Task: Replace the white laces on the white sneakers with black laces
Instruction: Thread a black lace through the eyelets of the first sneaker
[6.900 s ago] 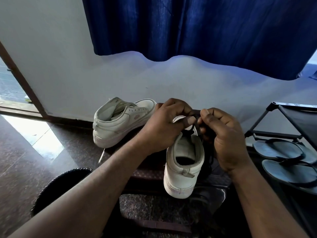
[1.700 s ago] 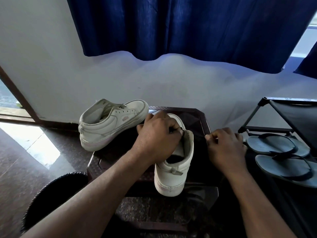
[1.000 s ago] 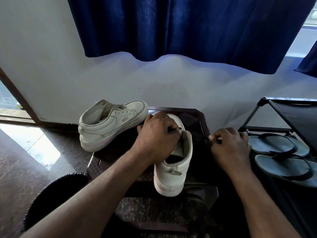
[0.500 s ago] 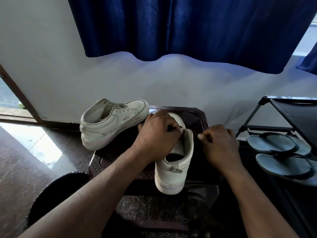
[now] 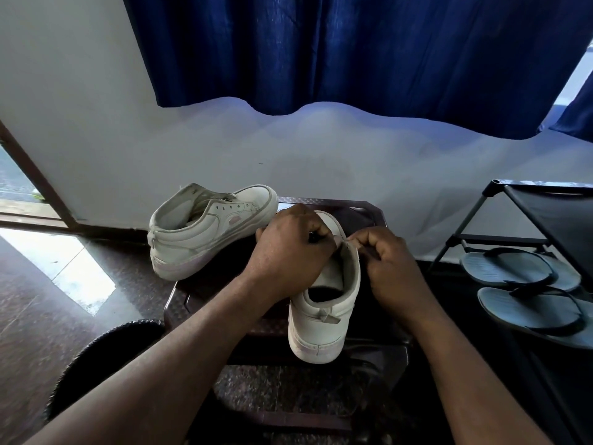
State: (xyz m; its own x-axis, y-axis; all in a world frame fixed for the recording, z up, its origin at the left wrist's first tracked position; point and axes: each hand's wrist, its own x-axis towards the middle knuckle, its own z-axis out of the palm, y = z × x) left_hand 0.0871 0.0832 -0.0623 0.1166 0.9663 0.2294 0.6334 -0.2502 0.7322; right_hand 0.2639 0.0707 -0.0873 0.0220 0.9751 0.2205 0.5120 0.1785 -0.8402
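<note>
Two white sneakers stand on a dark stool [image 5: 369, 216]. The near sneaker [image 5: 324, 319] points away from me, heel toward me. My left hand [image 5: 288, 252] curls over its front and grips a dark lace at the eyelets. My right hand [image 5: 385, 261] is at the shoe's right edge, fingers curled, pinching the black lace close to the left thumb. Most of the lace is hidden by my hands. The far sneaker [image 5: 208, 232] lies to the left, unlaced, its eyelets bare.
A dark round basket [image 5: 102, 351] sits on the floor at lower left. A black shoe rack [image 5: 529, 220] with grey flip-flops [image 5: 519, 284] stands at right. Blue curtain [image 5: 353, 53] hangs over the white wall behind. Dark polished floor lies to the left.
My right hand, which had pulled out to the right of the shoe, has come back in to its right edge beside the left hand. The left hand stays on the shoe.
</note>
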